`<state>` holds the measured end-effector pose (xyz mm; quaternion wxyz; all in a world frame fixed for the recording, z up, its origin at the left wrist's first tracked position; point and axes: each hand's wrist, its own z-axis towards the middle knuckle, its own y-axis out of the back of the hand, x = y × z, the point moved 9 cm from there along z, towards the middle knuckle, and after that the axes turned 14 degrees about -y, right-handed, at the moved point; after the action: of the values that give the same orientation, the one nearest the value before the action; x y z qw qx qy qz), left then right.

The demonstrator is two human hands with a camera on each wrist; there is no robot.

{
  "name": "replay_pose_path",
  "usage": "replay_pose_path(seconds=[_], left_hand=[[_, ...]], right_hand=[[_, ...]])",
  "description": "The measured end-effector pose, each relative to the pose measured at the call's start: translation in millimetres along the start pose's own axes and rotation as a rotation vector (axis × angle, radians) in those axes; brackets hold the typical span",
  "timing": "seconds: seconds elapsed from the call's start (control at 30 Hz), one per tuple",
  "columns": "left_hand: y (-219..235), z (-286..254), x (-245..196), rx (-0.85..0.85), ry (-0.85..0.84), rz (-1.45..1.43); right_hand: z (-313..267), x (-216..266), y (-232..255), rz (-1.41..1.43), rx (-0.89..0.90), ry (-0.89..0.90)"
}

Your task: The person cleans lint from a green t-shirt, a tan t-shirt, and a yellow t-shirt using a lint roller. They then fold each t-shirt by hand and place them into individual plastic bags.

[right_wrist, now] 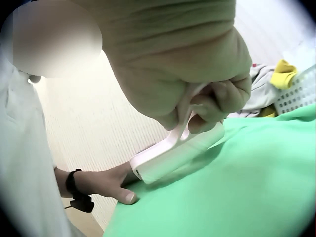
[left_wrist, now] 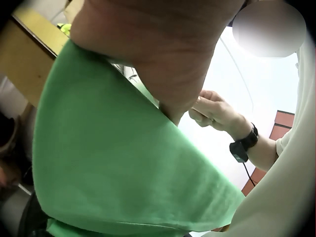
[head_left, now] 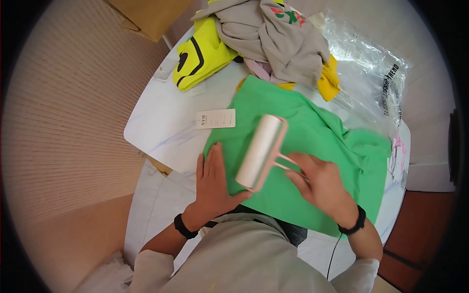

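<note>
A green garment [head_left: 312, 122] lies spread over the front of the table, its near edge hanging down in the left wrist view. My right hand [head_left: 322, 183] grips the pink handle of a lint roller [head_left: 260, 151]. The white roll is over the left part of the fabric, and in the right wrist view the lint roller [right_wrist: 177, 153] lies along the cloth. With fingers straight and thumb spread, my left hand [head_left: 212, 183] rests on the garment's left edge, just beside the roller's near end. A white SYM hang tag [head_left: 216, 118] sits at the garment's upper left edge.
Past the garment is a heap with a grey-beige top [head_left: 273, 39] and a bright yellow-and-black garment [head_left: 200, 53]. A clear plastic bag [head_left: 366, 73] lies at the back right of the white marbled table [head_left: 161, 127]. Brown cardboard [head_left: 151, 14] stands beyond the far left edge.
</note>
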<state>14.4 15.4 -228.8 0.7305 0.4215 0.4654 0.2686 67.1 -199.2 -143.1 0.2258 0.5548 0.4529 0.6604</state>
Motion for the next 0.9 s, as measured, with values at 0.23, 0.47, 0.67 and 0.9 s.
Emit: replay_pose_path(seconds=[0.23, 0.47, 0.67, 0.9], left_hand=[[0, -8, 9, -0.036, -0.020, -0.025], [-6, -6, 11, 0.106, -0.002, 0.004], [-9, -5, 10, 0.170, -0.011, 0.049], [-11, 22, -11, 0.279, -0.178, 0.117]], right_hand=[[60, 29, -44, -0.030, 0.019, 0.083], [3, -25, 0, -0.068, -0.054, -0.034], [-80, -136, 59, -0.025, -0.046, -0.238], [-95, -140, 95, -0.135, -0.110, -0.317]])
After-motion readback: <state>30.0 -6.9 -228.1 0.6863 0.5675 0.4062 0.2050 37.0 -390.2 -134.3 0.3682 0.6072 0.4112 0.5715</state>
